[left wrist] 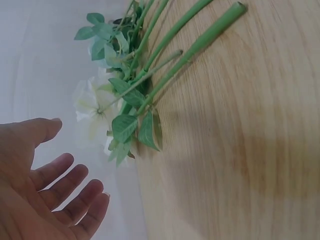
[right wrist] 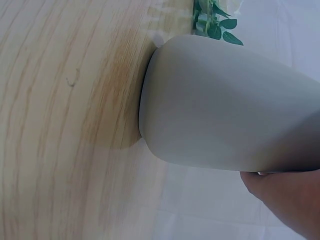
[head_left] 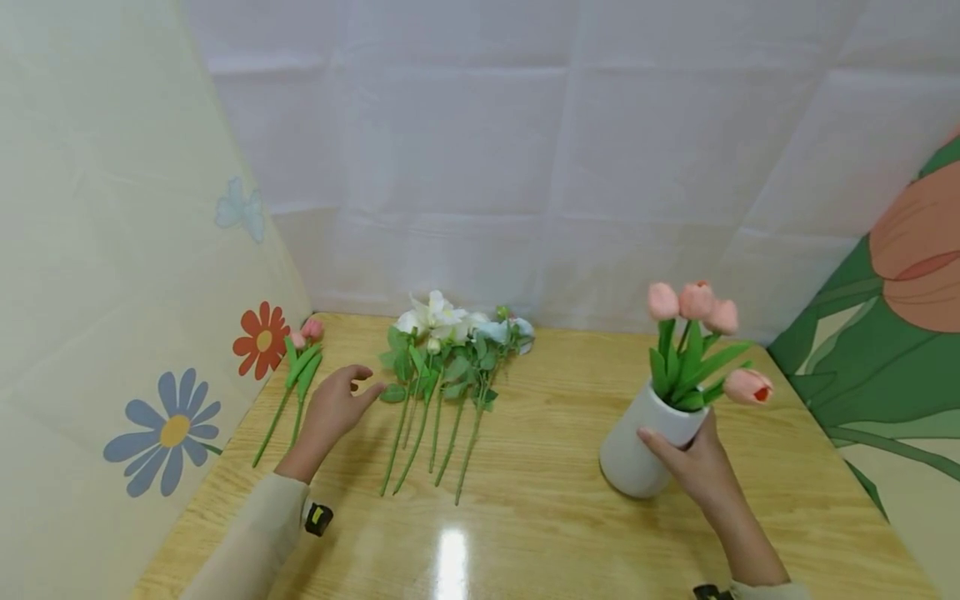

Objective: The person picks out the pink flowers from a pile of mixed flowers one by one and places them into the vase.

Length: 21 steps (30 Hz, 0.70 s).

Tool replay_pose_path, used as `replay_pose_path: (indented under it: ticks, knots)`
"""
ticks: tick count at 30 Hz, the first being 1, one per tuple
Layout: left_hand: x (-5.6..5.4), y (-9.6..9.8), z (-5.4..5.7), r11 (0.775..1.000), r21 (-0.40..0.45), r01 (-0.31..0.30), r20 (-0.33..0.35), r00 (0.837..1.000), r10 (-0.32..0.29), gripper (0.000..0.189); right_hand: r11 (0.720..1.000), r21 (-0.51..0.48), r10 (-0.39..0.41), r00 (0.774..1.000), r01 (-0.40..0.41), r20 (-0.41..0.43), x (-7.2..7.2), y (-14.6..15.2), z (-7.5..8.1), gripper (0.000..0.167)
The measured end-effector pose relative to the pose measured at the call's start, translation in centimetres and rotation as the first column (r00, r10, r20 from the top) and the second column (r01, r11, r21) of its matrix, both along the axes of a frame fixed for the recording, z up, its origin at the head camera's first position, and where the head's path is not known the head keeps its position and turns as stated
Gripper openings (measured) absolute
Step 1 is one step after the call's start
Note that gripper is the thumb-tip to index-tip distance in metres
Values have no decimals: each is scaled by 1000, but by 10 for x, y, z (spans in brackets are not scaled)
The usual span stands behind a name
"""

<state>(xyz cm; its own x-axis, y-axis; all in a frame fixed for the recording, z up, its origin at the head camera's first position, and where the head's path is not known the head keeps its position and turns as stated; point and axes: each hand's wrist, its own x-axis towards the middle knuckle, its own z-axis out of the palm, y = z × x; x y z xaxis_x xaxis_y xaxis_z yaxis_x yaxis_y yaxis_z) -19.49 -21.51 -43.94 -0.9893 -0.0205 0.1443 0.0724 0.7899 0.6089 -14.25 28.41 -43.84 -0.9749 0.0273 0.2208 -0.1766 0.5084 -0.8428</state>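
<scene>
My right hand [head_left: 697, 458] grips a white vase [head_left: 637, 450] near its top, thumb across the front. Several pink tulips [head_left: 693, 304] with green leaves stand in the vase, one of them leaning out to the right. In the right wrist view the vase's pale side [right wrist: 215, 105] fills the middle, its base at the wooden table. My left hand [head_left: 337, 404] hovers over the left part of the table, fingers spread and holding nothing. It is between two pink tulips [head_left: 303, 367] on its left and a row of white and pale blue flowers [head_left: 442, 321] on its right.
The flowers' green stems [head_left: 465, 454] point toward the front of the wooden table [head_left: 547, 517]. A white cloth [head_left: 450, 150] hangs behind the table, and printed floral panels stand on both sides, the left one [head_left: 90, 292] close to the tulips.
</scene>
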Motion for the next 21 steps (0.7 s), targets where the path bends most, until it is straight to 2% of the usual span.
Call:
replay_pose_path:
  ticks: [5, 12, 21]
  knots:
    - [0, -9, 0, 1000, -15, -17, -8, 1000, 17, 44, 1000, -4, 5, 1000, -5, 6, 0, 0, 0, 89]
    - [2, -24, 0, 996, -61, -62, 32, 997, 64, 47, 1000, -13, 14, 1000, -14, -15, 0, -1, 1, 88]
    - [4, -39, -4, 990, -84, -112, 60, 991, 118, 52, 1000, -9, 8, 1000, -7, 7, 1, 0, 1, 89]
